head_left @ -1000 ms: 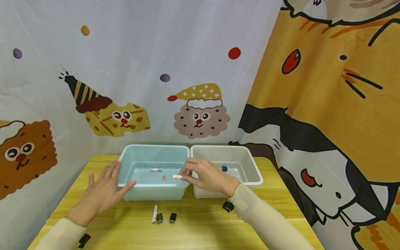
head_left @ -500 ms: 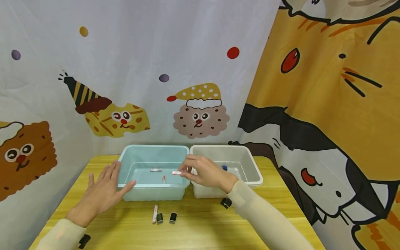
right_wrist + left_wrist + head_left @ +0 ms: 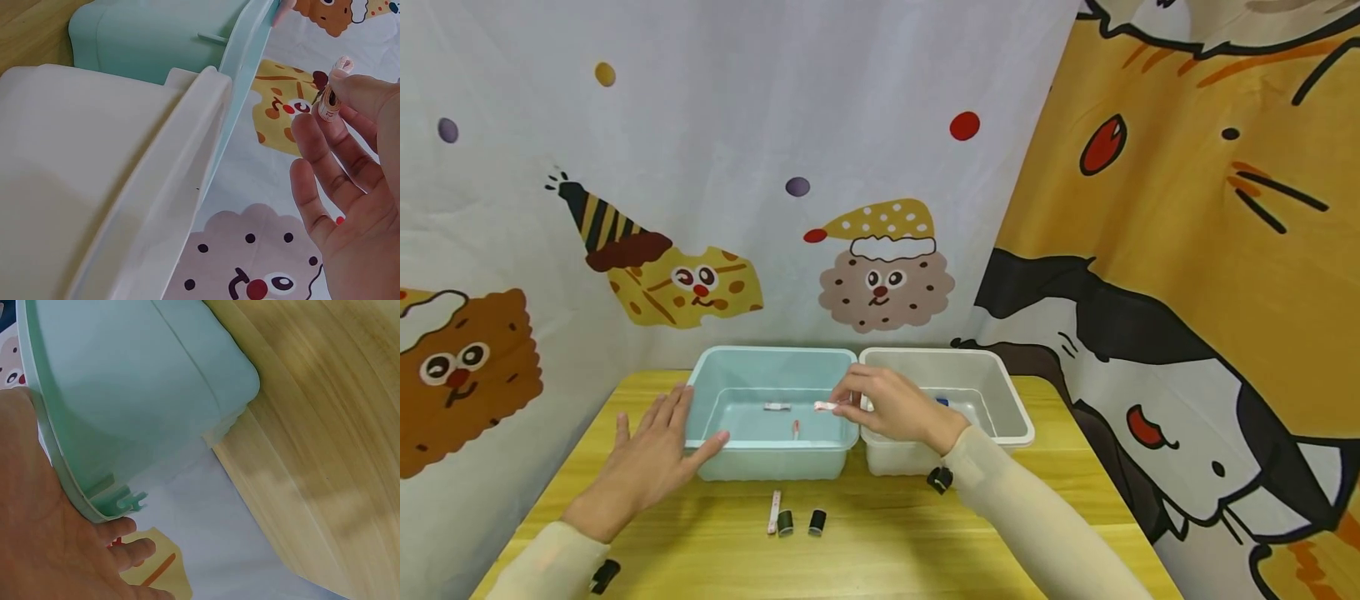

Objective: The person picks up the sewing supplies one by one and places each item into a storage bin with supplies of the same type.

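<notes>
On the bench (image 3: 670, 550), nearest, a tape strip (image 3: 774, 512) lies beside a green spool (image 3: 786, 523) and a black spool (image 3: 817, 522). Beyond, the left hand (image 3: 651, 458), fingers outstretched, rests against the blue tub (image 3: 771, 465). The right hand (image 3: 883, 406), forearm angled leftward, pinches a rolled tape (image 3: 823, 406) above that tub; two similar pieces (image 3: 777, 407) lie inside. Placing appears in hand; the next move presumably calls for lowering, then loosening the pinch.

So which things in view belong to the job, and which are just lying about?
Likely in the job:
pink-and-white roll in the right fingers
teal bin, two small pieces inside
white bin, blue item inside
pink-and-white strip, two dark spools on the table

Likely incidental:
printed curtain behind
</notes>
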A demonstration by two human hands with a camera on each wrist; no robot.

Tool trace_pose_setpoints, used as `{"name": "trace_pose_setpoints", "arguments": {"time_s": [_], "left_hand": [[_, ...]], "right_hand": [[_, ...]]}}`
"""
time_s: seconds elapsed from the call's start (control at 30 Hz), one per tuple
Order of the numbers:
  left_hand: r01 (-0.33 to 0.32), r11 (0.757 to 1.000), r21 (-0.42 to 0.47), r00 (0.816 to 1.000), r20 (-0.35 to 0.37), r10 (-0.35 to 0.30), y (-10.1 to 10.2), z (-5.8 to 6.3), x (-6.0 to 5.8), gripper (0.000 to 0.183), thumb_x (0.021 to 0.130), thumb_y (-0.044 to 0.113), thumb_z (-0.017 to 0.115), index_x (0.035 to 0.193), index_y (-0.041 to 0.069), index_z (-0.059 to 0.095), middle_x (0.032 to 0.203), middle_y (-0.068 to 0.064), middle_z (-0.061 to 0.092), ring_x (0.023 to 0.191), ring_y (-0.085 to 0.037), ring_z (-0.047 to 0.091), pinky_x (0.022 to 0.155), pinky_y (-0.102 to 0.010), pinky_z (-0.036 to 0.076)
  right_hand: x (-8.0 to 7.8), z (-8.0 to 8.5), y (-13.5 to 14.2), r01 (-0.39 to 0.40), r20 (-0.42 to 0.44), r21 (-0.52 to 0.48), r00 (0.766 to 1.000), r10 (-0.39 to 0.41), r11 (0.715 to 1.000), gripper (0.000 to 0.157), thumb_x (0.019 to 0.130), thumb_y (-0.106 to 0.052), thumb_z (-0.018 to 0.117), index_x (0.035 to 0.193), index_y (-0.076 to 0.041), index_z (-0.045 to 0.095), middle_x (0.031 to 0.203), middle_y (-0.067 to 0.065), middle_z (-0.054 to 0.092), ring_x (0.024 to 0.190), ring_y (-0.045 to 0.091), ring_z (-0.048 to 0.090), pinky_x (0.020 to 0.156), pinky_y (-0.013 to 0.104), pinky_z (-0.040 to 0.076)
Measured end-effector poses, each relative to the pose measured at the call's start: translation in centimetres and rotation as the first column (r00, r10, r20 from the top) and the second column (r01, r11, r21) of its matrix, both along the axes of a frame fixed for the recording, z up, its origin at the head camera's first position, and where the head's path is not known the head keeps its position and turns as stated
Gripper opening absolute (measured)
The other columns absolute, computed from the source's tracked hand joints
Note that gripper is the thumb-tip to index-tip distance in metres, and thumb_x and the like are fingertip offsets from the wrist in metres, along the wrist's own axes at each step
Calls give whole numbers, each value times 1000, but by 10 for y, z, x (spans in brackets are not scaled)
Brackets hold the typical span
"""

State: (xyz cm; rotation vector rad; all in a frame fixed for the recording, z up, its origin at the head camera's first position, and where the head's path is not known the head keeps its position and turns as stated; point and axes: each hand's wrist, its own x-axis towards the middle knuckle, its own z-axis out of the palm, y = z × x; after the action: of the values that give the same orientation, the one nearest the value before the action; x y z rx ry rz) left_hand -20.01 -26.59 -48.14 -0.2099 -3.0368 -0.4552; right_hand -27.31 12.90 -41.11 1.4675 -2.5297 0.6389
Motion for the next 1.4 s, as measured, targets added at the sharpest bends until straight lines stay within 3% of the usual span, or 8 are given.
{"name": "trace_pose_setpoints", "arguments": {"time_s": [0.2,0.43,0.63,0.8,1.1,1.4], "left_hand": [[-1,1000,2,1000,1,1,0,1,1,121,111,85,51,183,-7,19,189,-36,25,169,-67,31,123,-102,12],[-1,1000,-3,1000,-4,1,0,2,1,121,111,86,50,183,-7,19,189,-36,25,169,-68,32,122,-102,15],[-3,1000,-13,1000,-8,3,0,0,1,121,111,85,50,183,-7,19,189,-37,25,169,-67,33,123,-102,16],[-4,1000,-11,1000,-3,4,0,0,0,121,111,86,49,183,-7,19,189,-37,24,169,-68,32,124,-101,15],[-7,1000,-9,1000,-10,7,0,0,-1,121,111,86,48,183,-7,19,189,-37,25,170,-67,31,125,-101,15],[-6,1000,6,1000,-7,6,0,-1,0,121,111,85,51,183,-8,19,188,-38,24,170,-68,31,124,-101,12]], "right_hand": [[-6,1,-4,12,3,17,1000,-12,1000,16,114,-25,79,126,-16,87,111,-4,79,92,3,72,80,23,63],[-12,2,-10,4,13,5,1000,-4,1000,16,115,-24,79,126,-15,86,111,-3,80,92,5,74,82,32,68],[-16,5,-15,1,3,13,1000,-1,1000,15,115,-24,79,125,-16,86,112,-3,81,88,3,71,78,19,60],[-21,7,-19,1,5,20,1000,-2,1000,14,114,-23,79,124,-16,86,114,-3,80,87,5,71,77,17,58],[-30,11,-25,19,26,41,999,-20,999,16,114,-23,79,127,-16,86,116,-3,80,97,7,74,81,21,61],[-39,13,-29,31,75,41,997,-34,999,17,115,-22,78,128,-14,85,119,0,83,98,10,76,87,34,69]]}}
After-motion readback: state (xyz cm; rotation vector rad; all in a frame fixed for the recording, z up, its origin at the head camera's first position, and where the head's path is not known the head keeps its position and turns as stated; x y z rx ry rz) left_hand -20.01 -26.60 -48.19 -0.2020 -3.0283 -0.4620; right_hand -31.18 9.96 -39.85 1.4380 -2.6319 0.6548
